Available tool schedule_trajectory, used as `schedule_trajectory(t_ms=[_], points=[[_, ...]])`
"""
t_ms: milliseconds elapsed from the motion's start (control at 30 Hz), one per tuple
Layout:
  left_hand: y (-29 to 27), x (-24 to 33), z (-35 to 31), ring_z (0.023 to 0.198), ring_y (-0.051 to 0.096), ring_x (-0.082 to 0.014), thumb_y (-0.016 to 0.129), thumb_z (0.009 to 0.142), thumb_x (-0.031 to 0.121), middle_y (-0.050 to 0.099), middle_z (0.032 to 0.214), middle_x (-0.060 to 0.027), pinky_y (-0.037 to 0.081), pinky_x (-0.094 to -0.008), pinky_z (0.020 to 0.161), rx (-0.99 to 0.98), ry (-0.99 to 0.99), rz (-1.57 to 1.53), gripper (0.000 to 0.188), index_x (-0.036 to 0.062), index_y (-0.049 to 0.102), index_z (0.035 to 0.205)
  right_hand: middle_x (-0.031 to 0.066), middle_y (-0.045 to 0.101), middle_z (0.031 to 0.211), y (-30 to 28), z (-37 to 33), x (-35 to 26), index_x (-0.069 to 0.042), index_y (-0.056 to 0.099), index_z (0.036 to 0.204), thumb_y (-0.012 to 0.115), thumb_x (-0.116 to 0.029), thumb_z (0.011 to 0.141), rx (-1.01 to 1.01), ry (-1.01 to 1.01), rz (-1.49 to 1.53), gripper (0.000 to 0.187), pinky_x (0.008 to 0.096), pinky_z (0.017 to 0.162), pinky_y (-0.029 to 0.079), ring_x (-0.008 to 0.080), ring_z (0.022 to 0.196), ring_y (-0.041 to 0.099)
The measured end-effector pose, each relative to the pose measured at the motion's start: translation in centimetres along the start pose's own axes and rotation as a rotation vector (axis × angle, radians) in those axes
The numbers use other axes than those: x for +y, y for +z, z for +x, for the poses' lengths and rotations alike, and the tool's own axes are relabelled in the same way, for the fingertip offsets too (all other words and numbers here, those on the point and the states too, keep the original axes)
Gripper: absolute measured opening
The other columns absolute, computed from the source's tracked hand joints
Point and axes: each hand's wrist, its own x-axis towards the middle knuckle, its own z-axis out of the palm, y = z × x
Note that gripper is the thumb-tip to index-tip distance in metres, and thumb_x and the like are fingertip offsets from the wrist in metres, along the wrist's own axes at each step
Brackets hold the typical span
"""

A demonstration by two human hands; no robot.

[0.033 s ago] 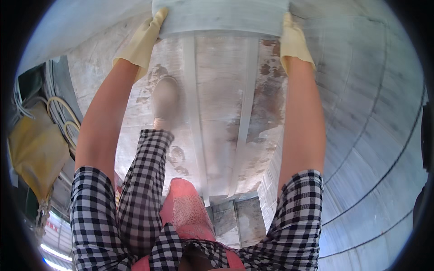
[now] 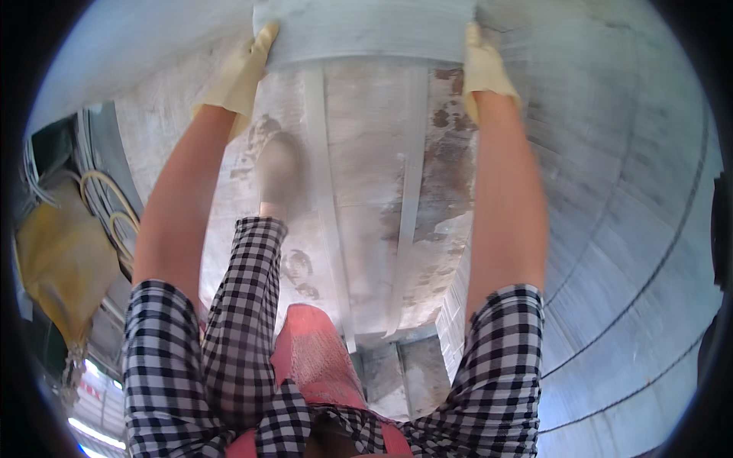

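Pale slab, top centre: looking stiff, probably heavy. Your left hand and right hand are gripping its ends, likely the surest holds.

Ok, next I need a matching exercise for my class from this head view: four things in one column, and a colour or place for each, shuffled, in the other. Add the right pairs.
Things
1. Left hand
2. Slab
3. Apron
4. Shoe

Descriptions
A. Pink, near the bottom of the view
B. Beige, at the end of a checked trouser leg
C. In a pale yellow glove
D. Pale grey, at the top edge of the view

Right pairs: 1-C, 2-D, 3-A, 4-B
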Motion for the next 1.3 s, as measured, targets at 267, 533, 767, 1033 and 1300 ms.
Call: schedule_trajectory(t_ms=[267, 533, 767, 1033, 1300], points=[[-11.6, -17.0, -2.4, 0.142, 0.033, -0.0329, 0.049, 0.094, 0.051, 0.038, 0.151, -0.0209, 0.026, -0.0421, 0.115, 0.114, 0.09, 0.448, 0.074, 0.0064, 0.032, 0.15, 0.0111, 0.036, 0.144, 0.9, -23.7, 11.1, -0.007, 0.031, 0.145, 0.042, -0.037, 0.1, 0.341, -0.379, -0.146, 0.054, 0.0364, 0.109, 0.027, 0.0276, 0.134, 0.03], [-31.5, -42.9, -51.5, 0.099, 0.062, -0.0347, 0.05, 0.094, 0.036, 0.061, 0.114, -0.0209, 0.049, -0.0453, 0.082, -0.242, -0.722, 0.995, 0.043, 0.0047, 0.058, 0.123, 0.0115, 0.053, 0.119, 3.7, -66.6, 30.4, -0.007, 0.049, 0.127, 0.052, -0.03, 0.095, -0.397, 0.304, -0.036, 0.04, 0.0413, 0.09, 0.039, 0.0299, 0.106, 0.048], [-23.6, -38.0, -65.3, 0.083, 0.067, -0.0312, 0.056, 0.088, 0.037, 0.068, 0.094, -0.019, 0.051, -0.0422, 0.072, -0.274, -0.471, 0.62, 0.04, 0.0029, 0.068, 0.104, 0.0118, 0.068, 0.098, 2.4, -82.7, 39.9, -0.006, 0.064, 0.111, 0.06, -0.024, 0.09, -0.88, -0.153, -0.166, 0.028, 0.0457, 0.073, 0.049, 0.0319, 0.082, 0.064], [-25.0, -43.2, -62.8, 0.08, 0.07, -0.0303, 0.06, 0.082, 0.042, 0.072, 0.087, -0.0188, 0.052, -0.042, 0.07, -0.111, -0.195, 0.658, 0.043, 0.0028, 0.073, 0.094, 0.0048, 0.052, 0.053, 0.3, -80.0, 33.9, 0.003, 0.067, 0.101, 0.052, -0.031, 0.1, -0.007, 0.135, 0.717, 0.037, 0.0335, 0.065, 0.056, 0.0168, 0.048, 0.053], [-25.8, -45.7, -61.8, 0.091, 0.068, -0.0341, 0.061, 0.083, 0.039, 0.07, 0.095, -0.0203, 0.052, -0.0447, 0.079, -0.242, -0.118, 0.953, 0.039, 0.0049, 0.073, 0.095, 0.0155, 0.067, 0.079, 2.6, -88.6, 43.8, -0.002, 0.064, 0.097, 0.061, -0.021, 0.086, -0.036, -0.287, -0.243, 0.022, 0.0438, 0.071, 0.054, 0.0323, 0.072, 0.065]])
